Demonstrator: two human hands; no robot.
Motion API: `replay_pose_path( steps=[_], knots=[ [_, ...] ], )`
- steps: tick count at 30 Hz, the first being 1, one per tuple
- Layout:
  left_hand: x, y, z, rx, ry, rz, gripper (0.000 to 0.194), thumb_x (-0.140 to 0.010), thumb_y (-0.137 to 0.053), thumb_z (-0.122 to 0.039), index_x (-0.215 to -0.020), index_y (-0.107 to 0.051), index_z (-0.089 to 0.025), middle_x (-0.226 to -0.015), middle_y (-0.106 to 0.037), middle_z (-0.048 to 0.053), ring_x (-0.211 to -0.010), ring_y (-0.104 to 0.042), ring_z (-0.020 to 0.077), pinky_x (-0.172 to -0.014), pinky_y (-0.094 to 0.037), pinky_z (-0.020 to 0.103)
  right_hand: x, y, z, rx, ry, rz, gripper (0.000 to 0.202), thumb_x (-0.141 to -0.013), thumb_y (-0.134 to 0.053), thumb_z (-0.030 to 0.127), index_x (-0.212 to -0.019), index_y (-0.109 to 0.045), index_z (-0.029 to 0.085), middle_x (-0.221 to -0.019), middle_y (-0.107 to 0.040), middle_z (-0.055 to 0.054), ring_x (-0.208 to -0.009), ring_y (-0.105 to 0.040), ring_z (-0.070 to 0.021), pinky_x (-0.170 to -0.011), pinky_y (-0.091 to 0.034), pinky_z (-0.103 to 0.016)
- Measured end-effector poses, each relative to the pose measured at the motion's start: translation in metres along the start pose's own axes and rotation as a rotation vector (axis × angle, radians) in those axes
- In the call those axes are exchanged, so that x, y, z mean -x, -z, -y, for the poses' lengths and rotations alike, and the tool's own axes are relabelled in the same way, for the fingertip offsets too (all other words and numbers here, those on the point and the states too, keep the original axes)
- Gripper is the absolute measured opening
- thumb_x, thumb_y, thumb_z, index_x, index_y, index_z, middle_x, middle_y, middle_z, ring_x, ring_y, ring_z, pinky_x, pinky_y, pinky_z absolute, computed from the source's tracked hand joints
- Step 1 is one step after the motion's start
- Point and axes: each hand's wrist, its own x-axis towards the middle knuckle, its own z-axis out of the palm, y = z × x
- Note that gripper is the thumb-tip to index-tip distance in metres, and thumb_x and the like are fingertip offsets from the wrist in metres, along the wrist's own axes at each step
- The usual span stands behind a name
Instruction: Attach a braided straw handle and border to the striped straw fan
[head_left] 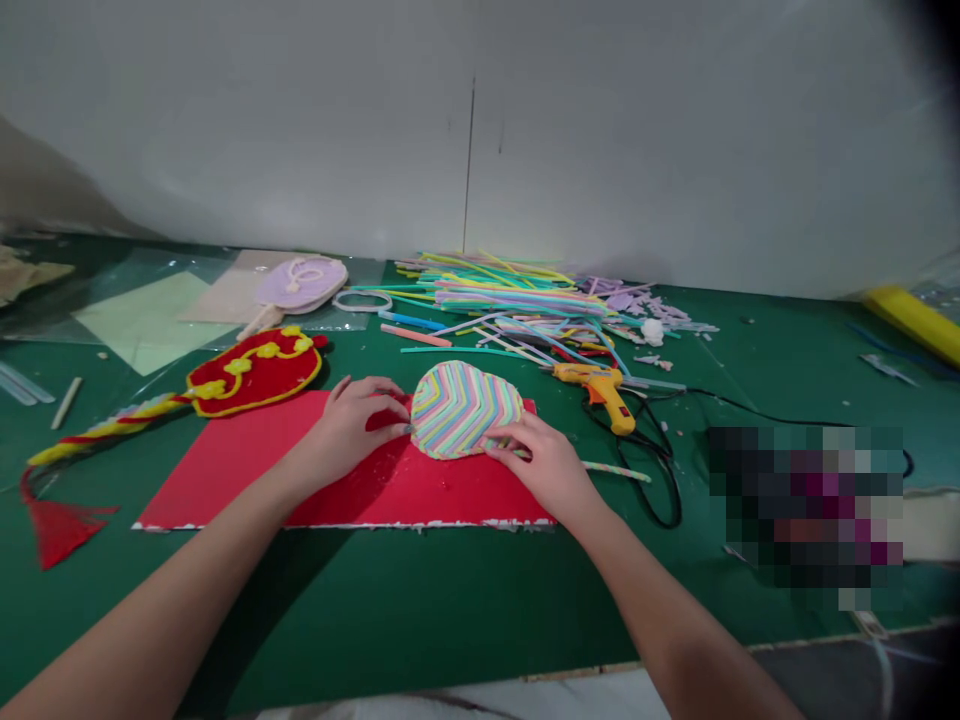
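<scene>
A pastel striped fan [461,410] made of pipe cleaners, with zigzag bands, is in front of me over a red board [360,500]. Its twisted handle [619,470] sticks out to the right beyond my right hand. My left hand [365,415] pinches the fan's left edge between thumb and fingers. At the lower right edge, near where the handle begins, my right hand [536,450] is closed on the fan. The right fingers hide the joint between fan and handle.
Behind the fan lies a pile of colourful pipe cleaners [517,295]. A yellow glue gun [600,390] with a black cord rests to the right. At left are a red fan [255,375] with yellow flowers and a lilac fan [302,284]. A blurred-out object [810,510] is at right.
</scene>
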Motion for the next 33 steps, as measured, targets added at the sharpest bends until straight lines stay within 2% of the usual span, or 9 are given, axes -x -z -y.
replay_pose_path(
  steps=[2, 4, 7, 12, 21, 29, 33],
  knots=[
    [-0.001, -0.001, 0.002, 0.023, -0.024, 0.012, 0.024, -0.083, -0.052, -0.042, -0.080, -0.066, -0.023, -0.111, -0.058, 0.006, -0.110, -0.051, 0.0233, -0.108, -0.017, 0.052, 0.000, 0.000, 0.000, 0.002, 0.000, -0.001, 0.016, -0.085, -0.058, 0.033, -0.096, -0.067, 0.026, -0.092, -0.061, -0.002, -0.078, -0.059, -0.0145, -0.071, -0.047, -0.027],
    [-0.002, -0.001, 0.001, 0.073, -0.034, 0.022, 0.027, -0.083, -0.051, -0.044, -0.079, -0.065, -0.021, -0.109, -0.058, 0.007, -0.107, -0.052, 0.0231, -0.103, -0.030, 0.047, 0.000, 0.000, 0.000, 0.007, 0.000, 0.000, 0.016, -0.085, -0.058, 0.033, -0.095, -0.067, 0.026, -0.092, -0.061, -0.002, -0.078, -0.060, -0.0145, -0.071, -0.047, -0.027],
    [-0.001, 0.002, 0.000, 0.158, 0.023, 0.008, 0.033, -0.083, -0.049, -0.050, -0.082, -0.063, -0.020, -0.106, -0.058, 0.008, -0.101, -0.055, 0.0222, -0.093, -0.042, 0.039, 0.000, 0.000, -0.001, 0.018, 0.005, 0.001, 0.017, -0.086, -0.056, 0.035, -0.095, -0.068, 0.026, -0.092, -0.061, -0.003, -0.077, -0.060, -0.0144, -0.070, -0.048, -0.027],
    [0.001, 0.009, 0.004, 0.198, 0.108, -0.007, 0.040, -0.081, -0.048, -0.058, -0.085, -0.061, -0.021, -0.104, -0.060, 0.007, -0.097, -0.057, 0.0210, -0.090, -0.043, 0.034, 0.000, 0.000, -0.002, -0.002, 0.017, -0.001, 0.017, -0.086, -0.056, 0.034, -0.096, -0.067, 0.026, -0.093, -0.061, -0.003, -0.077, -0.061, -0.0141, -0.071, -0.048, -0.027],
    [0.002, 0.024, 0.001, 0.208, 0.125, 0.143, 0.037, -0.082, -0.048, -0.055, -0.084, -0.060, -0.021, -0.086, -0.066, 0.003, -0.079, -0.058, 0.0180, -0.071, -0.045, 0.026, 0.001, 0.001, -0.001, -0.010, 0.018, 0.001, 0.018, -0.087, -0.055, 0.034, -0.097, -0.067, 0.026, -0.095, -0.062, -0.003, -0.078, -0.061, -0.0140, -0.071, -0.049, -0.028],
    [0.002, 0.024, 0.015, 0.181, 0.120, 0.210, 0.027, -0.083, -0.048, -0.047, -0.084, -0.059, -0.022, -0.087, -0.067, 0.002, -0.081, -0.059, 0.0178, -0.072, -0.045, 0.027, 0.000, 0.001, 0.001, -0.008, 0.013, -0.005, 0.016, -0.086, -0.057, 0.032, -0.096, -0.067, 0.026, -0.094, -0.062, -0.003, -0.079, -0.062, -0.0144, -0.072, -0.049, -0.027],
    [0.003, 0.027, 0.017, 0.155, 0.218, 0.158, 0.020, -0.081, -0.053, -0.041, -0.084, -0.060, -0.023, -0.087, -0.067, 0.000, -0.084, -0.060, 0.0197, -0.074, -0.045, 0.029, 0.000, 0.002, 0.001, -0.017, 0.000, 0.000, 0.015, -0.085, -0.058, 0.031, -0.095, -0.067, 0.026, -0.093, -0.062, -0.002, -0.077, -0.061, -0.0139, -0.071, -0.049, -0.027]
  ],
)
